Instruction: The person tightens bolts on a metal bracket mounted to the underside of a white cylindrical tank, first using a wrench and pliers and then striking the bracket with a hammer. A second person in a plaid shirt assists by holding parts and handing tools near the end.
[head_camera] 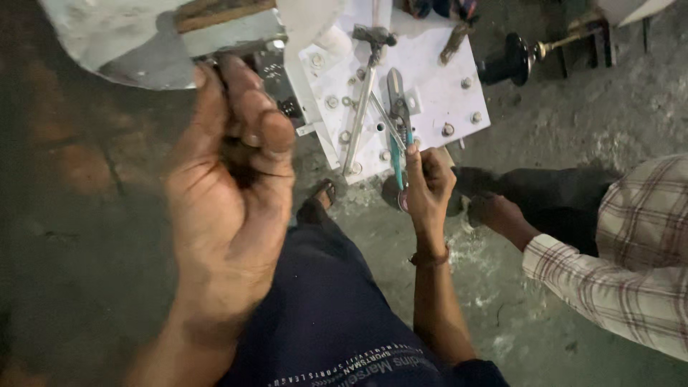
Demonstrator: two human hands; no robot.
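My left hand (229,186) is raised close to the camera, fingers curled around the edge of a grey metal part (215,36) at the top left. My right hand (428,188) reaches down and grips the teal handles of a pair of metal snips (396,115), whose blades lie on a white metal plate (437,86) on the floor. A hammer (365,93) with a long metal handle lies on the plate just left of the snips.
Another person in a checked shirt (631,258) crouches at the right, their hand (494,213) close to mine. Several bolts stick up from the plate. A black knobbed part (510,61) lies at top right. My dark-trousered leg and sandalled foot (322,197) are below, on concrete floor.
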